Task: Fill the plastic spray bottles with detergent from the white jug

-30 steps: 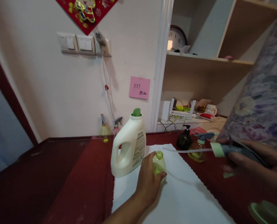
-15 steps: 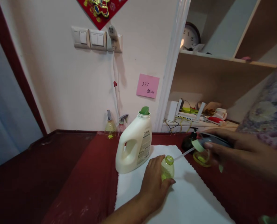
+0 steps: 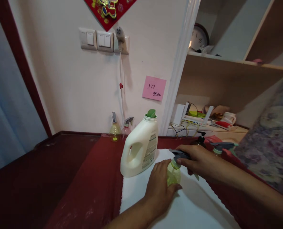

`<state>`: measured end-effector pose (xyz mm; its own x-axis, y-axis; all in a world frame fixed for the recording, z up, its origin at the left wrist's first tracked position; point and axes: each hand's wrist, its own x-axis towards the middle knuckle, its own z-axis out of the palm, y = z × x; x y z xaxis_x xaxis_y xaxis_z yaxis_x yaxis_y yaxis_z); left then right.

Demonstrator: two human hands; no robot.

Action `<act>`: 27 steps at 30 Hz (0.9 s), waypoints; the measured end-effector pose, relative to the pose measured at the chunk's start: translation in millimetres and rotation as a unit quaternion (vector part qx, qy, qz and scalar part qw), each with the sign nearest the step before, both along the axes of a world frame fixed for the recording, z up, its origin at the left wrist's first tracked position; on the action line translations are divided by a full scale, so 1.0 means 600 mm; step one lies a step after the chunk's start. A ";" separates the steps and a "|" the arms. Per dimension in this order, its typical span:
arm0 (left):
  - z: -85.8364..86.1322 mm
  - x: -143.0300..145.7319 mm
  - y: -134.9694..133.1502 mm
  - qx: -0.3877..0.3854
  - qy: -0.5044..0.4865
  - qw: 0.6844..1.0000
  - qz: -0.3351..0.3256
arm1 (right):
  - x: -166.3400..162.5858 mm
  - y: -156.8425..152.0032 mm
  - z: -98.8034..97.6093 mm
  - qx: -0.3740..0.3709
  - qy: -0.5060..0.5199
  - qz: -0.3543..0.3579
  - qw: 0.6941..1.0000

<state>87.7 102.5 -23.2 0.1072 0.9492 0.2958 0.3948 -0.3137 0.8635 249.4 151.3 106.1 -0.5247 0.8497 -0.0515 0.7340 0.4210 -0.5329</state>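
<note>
The left hand (image 3: 159, 187) is wrapping its fingers around a small clear bottle of yellow-green liquid (image 3: 173, 173), which is standing upright on a white cloth (image 3: 196, 206) spread over the dark red bench (image 3: 84, 184). The right hand (image 3: 200, 162) is pinching a grey trigger sprayer head (image 3: 179, 155) on the bottle's neck, hiding most of it. A white plastic jug (image 3: 139, 148) is standing just beside them

You look from a single head-worn camera, forward and down across the dark red table (image 3: 60, 178) toward the cream wall (image 3: 67, 89). It sits close: your forearms enter at the lower edge, and open wooden shelves (image 3: 227, 60) fill the upper right.
</note>
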 end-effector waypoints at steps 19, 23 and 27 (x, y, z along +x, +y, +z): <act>0.001 -0.002 0.006 -0.006 -0.010 1.000 0.003 | -0.005 0.015 0.005 0.015 -0.060 0.032 0.998; 0.002 -0.003 0.004 -0.006 -0.011 1.000 -0.001 | 0.001 0.018 -0.005 0.015 -0.038 0.031 0.999; 0.001 -0.002 0.003 -0.013 -0.011 1.000 0.007 | -0.005 0.018 -0.005 0.006 -0.039 0.019 0.999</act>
